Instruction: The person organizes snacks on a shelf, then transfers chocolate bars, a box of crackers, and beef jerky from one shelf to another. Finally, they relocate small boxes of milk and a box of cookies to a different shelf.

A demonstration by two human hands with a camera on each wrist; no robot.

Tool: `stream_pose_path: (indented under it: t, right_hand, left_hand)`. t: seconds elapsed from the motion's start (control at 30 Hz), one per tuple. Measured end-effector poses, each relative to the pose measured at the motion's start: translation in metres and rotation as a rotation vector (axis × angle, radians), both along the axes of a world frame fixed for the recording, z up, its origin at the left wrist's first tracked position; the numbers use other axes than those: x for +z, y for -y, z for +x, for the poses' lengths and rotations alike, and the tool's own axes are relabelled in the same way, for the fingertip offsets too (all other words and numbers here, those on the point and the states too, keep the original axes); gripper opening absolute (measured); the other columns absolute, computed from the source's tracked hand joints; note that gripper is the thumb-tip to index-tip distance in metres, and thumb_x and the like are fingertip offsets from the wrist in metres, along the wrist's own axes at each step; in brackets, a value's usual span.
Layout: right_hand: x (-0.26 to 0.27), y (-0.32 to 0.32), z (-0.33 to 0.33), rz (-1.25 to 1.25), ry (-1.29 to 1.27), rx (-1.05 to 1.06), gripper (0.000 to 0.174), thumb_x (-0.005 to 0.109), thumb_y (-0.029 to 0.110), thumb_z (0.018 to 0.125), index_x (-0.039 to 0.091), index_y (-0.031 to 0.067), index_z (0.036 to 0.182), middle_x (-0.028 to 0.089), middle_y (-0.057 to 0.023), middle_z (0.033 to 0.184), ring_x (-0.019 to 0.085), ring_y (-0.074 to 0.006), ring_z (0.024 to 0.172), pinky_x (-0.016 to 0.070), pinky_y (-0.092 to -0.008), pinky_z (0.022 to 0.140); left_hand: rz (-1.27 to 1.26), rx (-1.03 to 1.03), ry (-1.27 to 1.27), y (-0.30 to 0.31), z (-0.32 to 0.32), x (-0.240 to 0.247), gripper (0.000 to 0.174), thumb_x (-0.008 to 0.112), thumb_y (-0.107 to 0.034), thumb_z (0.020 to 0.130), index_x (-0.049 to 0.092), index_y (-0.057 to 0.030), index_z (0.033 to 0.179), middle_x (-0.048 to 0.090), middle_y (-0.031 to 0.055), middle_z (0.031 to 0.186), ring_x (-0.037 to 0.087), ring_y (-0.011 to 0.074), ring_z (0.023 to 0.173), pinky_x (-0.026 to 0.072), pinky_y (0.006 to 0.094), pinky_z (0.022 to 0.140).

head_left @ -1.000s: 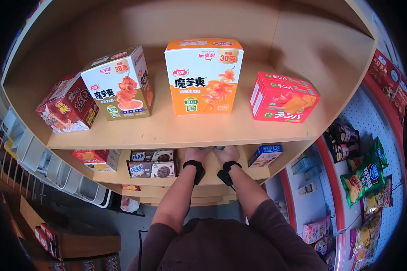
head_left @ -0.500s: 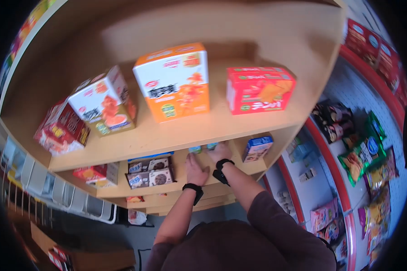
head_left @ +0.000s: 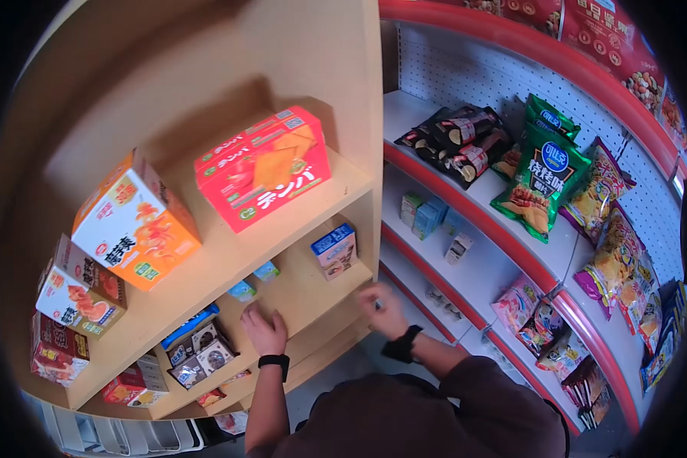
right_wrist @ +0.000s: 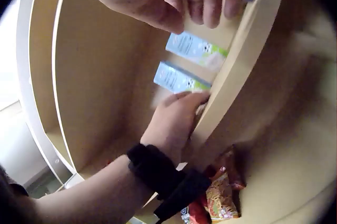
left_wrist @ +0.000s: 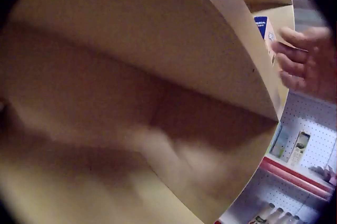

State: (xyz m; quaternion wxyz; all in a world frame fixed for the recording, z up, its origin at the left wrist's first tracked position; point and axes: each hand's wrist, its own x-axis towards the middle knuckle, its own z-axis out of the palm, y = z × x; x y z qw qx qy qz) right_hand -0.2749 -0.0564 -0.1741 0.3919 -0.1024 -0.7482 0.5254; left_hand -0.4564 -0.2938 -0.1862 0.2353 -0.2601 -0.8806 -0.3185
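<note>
Two light-blue cartons (right_wrist: 197, 50) lie side by side on the lower shelf (head_left: 298, 294); in the head view the upper shelf partly covers them. My left hand (head_left: 265, 330) rests at the front of that shelf, just before the left carton (head_left: 242, 290), its fingers relaxed. My right hand (head_left: 384, 311) is in the air off the shelf's right front, below a small blue-topped box (head_left: 336, 252). In the left wrist view its fingers (left_wrist: 292, 66) are loosely bent, with nothing seen between them.
Several snack boxes, among them a red cracker box (head_left: 263, 168) and an orange-white box (head_left: 137, 225), stand on the upper shelf. Dark biscuit packs (head_left: 202, 355) sit left of my left hand. A red-edged rack with green chip bags (head_left: 542, 179) stands to the right.
The head view has swung to the right. My left hand has drawn back from the cartons to the shelf front; my right hand has left the carton and moved out rightward.
</note>
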Motion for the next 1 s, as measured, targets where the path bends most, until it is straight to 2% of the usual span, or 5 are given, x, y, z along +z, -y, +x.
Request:
stream_pose_path:
  t: [0.13, 0.23, 0.47, 0.73, 1.0]
  right_hand:
    - [-0.013, -0.104, 0.041, -0.037, 0.140, -0.432, 0.016, 0.065, 0.000, 0.088, 0.067, 0.0059, 0.102, 0.064, -0.0092, 0.086, 0.061, -0.0184, 0.071, 0.0506, -0.0314, 0.067]
    - [0.015, -0.153, 0.048, 0.203, 0.265, -0.533, 0.031, 0.067, 0.000, 0.083, 0.061, 0.0026, 0.114, 0.058, -0.0159, 0.106, 0.063, -0.0268, 0.082, 0.0521, -0.0373, 0.069]
    - [0.042, -0.237, -0.015, 0.457, 0.736, -0.549, 0.065, 0.075, 0.028, 0.084, 0.052, -0.0006, 0.138, 0.054, -0.0288, 0.139, 0.053, -0.0427, 0.130, 0.0424, -0.0485, 0.109]
    - [0.030, -0.273, -0.055, 0.545, 1.066, -0.544, 0.093, 0.071, 0.057, 0.084, 0.037, 0.0039, 0.153, 0.041, -0.0202, 0.156, 0.038, -0.0354, 0.146, 0.0306, -0.0470, 0.120]
    - [-0.023, -0.261, -0.053, 0.794, 0.972, -0.749, 0.084, 0.073, 0.043, 0.084, 0.039, 0.0037, 0.150, 0.041, -0.0211, 0.152, 0.037, -0.0387, 0.143, 0.0297, -0.0525, 0.119]
  left_hand:
    - [-0.040, -0.014, -0.024, -0.005, 0.002, 0.005, 0.044, 0.066, -0.015, 0.086, 0.053, 0.0033, 0.123, 0.055, 0.0250, 0.124, 0.051, 0.0454, 0.116, 0.0411, 0.0538, 0.101]
    - [-0.061, -0.018, -0.047, -0.004, 0.002, 0.005, 0.041, 0.066, -0.015, 0.086, 0.055, 0.0025, 0.122, 0.055, 0.0241, 0.123, 0.051, 0.0445, 0.115, 0.0414, 0.0532, 0.101]
    - [-0.081, 0.008, -0.018, -0.005, 0.002, 0.007, 0.038, 0.067, -0.016, 0.086, 0.056, 0.0010, 0.119, 0.058, 0.0220, 0.121, 0.052, 0.0429, 0.114, 0.0423, 0.0520, 0.100]
    - [-0.065, 0.022, -0.024, -0.006, 0.003, 0.010, 0.037, 0.067, -0.016, 0.086, 0.057, 0.0001, 0.118, 0.059, 0.0216, 0.118, 0.053, 0.0422, 0.112, 0.0433, 0.0525, 0.098]
    - [-0.046, 0.018, -0.025, -0.009, 0.003, 0.012, 0.037, 0.067, -0.016, 0.085, 0.058, -0.0009, 0.117, 0.059, 0.0212, 0.118, 0.053, 0.0418, 0.112, 0.0431, 0.0521, 0.099]
